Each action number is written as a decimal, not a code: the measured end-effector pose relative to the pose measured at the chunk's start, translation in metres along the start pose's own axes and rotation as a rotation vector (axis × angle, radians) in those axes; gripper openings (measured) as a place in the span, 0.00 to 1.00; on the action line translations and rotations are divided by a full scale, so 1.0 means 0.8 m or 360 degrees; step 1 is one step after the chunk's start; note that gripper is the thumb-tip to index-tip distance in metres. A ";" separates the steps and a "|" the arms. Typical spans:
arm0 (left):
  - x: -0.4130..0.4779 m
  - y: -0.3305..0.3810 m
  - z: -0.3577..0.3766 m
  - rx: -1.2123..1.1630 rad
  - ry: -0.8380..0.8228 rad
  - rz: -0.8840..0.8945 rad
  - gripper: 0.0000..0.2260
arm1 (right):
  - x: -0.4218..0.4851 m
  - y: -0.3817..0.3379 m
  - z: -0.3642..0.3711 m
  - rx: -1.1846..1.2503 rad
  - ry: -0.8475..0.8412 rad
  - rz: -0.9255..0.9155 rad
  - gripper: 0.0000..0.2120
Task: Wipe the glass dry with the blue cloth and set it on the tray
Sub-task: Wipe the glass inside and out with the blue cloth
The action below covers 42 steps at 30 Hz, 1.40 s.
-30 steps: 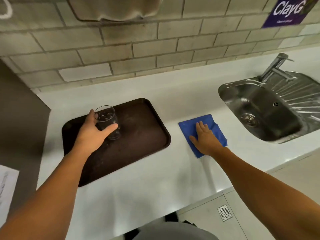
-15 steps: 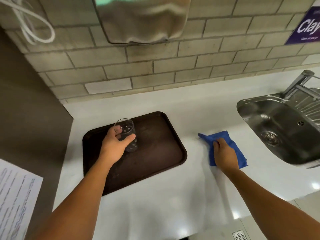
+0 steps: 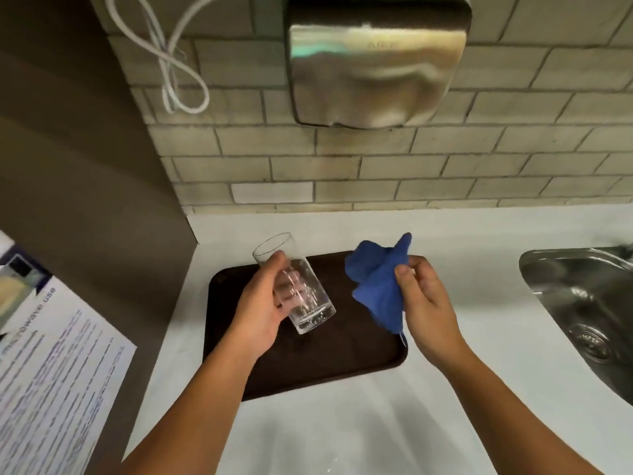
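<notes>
Clear glass (image 3: pixel 297 286) sits in our left hand (image 3: pixel 263 313), fingers wrapped round its side, lifted above the dark tray (image 3: pixel 359 358). It is tilted, its long axis running from the open rim at upper left to the base at lower right. Our right hand (image 3: pixel 428 306) pinches the bunched blue cloth (image 3: pixel 380 282) just beside the glass, apart from it. Nothing rests on the tray that we can see, and the sink (image 3: pixel 582 303) looks bare.
</notes>
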<state>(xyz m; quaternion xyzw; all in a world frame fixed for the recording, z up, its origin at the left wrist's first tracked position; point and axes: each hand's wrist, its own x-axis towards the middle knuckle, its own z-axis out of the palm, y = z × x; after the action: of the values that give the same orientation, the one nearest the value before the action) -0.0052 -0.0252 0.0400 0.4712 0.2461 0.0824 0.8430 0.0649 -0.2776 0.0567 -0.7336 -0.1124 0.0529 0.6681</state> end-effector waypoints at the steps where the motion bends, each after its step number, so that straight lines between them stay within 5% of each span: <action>1: -0.006 0.002 0.008 -0.0044 -0.0016 -0.0017 0.27 | -0.001 -0.009 0.016 -0.0028 -0.0086 -0.0052 0.08; 9: -0.024 0.004 0.012 -0.0115 -0.0131 -0.0022 0.20 | -0.010 -0.045 0.087 -0.0291 -0.0572 -0.0419 0.09; 17: -0.039 0.003 0.000 0.0013 -0.0079 0.0205 0.24 | -0.017 -0.039 0.103 -0.0309 -0.0900 -0.0601 0.11; 20: -0.046 0.002 0.007 0.0000 -0.0094 0.0184 0.23 | -0.021 -0.033 0.114 -0.0307 -0.0860 -0.0534 0.21; 27: -0.048 0.003 0.013 0.0062 0.0132 0.0362 0.26 | -0.032 -0.030 0.125 0.0123 -0.0832 -0.0062 0.25; 33: -0.043 0.004 0.011 0.0228 0.0326 0.0452 0.14 | -0.051 -0.014 0.135 -0.0415 -0.0755 -0.0500 0.25; 39: -0.042 0.008 0.023 0.0136 0.0261 0.0357 0.18 | -0.029 -0.007 0.137 -0.0043 -0.0590 -0.0150 0.24; 42: -0.036 0.011 0.025 0.0153 0.0305 0.0338 0.22 | -0.031 -0.008 0.140 -0.0259 -0.0540 -0.0298 0.23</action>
<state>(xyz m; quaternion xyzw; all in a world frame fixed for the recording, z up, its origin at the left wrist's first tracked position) -0.0194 -0.0459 0.0660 0.5244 0.2779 0.2039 0.7786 0.0146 -0.1744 0.0501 -0.7521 -0.2949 0.1040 0.5802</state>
